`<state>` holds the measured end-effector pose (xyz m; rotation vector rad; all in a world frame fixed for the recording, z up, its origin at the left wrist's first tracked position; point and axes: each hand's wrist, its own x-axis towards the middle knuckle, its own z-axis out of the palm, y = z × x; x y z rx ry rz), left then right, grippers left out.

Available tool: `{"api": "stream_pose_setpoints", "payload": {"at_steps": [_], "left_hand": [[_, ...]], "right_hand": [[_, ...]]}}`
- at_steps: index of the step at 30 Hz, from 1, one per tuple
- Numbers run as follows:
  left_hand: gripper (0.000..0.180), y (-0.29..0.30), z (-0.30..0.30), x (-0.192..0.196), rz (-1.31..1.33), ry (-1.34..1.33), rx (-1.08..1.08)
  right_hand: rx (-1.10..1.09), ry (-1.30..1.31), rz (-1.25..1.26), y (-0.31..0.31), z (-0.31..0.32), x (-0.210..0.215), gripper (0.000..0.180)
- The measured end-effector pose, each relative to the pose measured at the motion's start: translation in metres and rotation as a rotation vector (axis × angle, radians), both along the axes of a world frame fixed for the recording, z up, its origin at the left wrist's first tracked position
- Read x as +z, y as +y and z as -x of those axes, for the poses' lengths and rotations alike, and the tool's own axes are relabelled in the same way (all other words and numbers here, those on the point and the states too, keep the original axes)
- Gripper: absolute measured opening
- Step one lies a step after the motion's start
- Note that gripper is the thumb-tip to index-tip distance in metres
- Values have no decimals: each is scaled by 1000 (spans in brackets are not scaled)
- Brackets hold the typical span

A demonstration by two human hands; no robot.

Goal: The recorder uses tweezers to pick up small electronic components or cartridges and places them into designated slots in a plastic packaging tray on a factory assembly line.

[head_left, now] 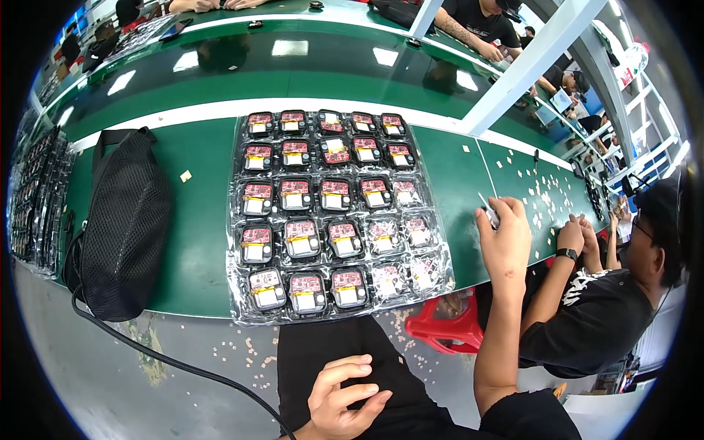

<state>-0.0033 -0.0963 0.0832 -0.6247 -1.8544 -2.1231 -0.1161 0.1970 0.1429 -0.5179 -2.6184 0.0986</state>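
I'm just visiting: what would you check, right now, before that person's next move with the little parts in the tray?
1. Right hand has a part: ok, it holds a small white piece at the table, right of the tray.
2. Left hand free: ok, it rests open on the lap, holding nothing.
3. Tray within reach: ok, it lies flat just left of the right hand.
4. Tray slots filled: ok, each visible slot holds a small red board.
5. Neighbour's hands apart: ok, further right.
6. Black mesh bag out of the way: ok, left of the tray.
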Motion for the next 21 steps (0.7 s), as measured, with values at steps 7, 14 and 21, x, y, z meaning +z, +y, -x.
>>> {"api": "stream_pose_setpoints", "payload": {"at_steps": [7,14,21], "left_hand": [[33,2,5,0,-9,18,-24],[32,7,5,3,4,33,-39],[31,13,7,10,14,63,-35]], "right_hand": [[53,-10,168,2,-37,-25,31],[-63,121,183,7,-32,-27,38],[-27,41,243,11,-31,-24,29]]}}
